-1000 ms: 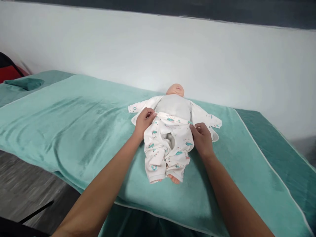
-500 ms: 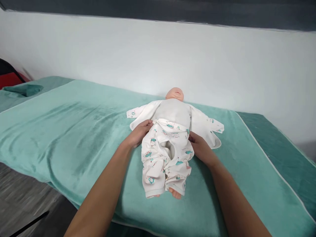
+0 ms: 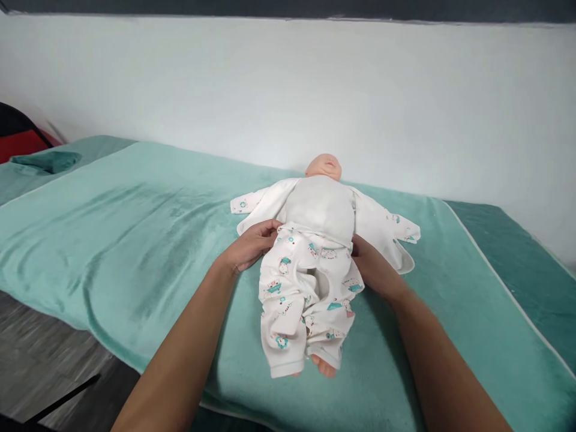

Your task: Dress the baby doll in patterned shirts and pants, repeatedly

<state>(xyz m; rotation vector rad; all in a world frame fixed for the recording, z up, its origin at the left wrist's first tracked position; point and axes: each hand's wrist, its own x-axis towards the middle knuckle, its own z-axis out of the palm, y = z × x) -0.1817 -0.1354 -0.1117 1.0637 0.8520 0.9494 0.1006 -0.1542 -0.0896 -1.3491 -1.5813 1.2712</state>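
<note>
A baby doll (image 3: 320, 201) lies on its back, its head toward the wall and its feet toward me. It wears an open white jacket (image 3: 375, 231) with sleeves spread to both sides, and white printed pants (image 3: 292, 282) with an open crotch. My left hand (image 3: 255, 245) pinches the pants' waistband at the doll's hip on the left. At the opposite hip my right hand (image 3: 372, 267) is closed on the waistband, its fingertips partly hidden behind the cloth. Toes (image 3: 324, 366) stick out of one pant leg; the other foot is mostly covered.
A light green velvety blanket (image 3: 148, 240) with a pale edge covers the bed, over a darker green cover (image 3: 517, 258). A white wall (image 3: 288, 90) rises directly behind the doll's head. A red and black chair (image 3: 20, 138) stands at far left, above grey floor (image 3: 36, 348).
The view has shifted slightly, so the doll looks a little larger. The front of the waistband lies flatter and lower on the belly. Both hands keep their places at the hips.
</note>
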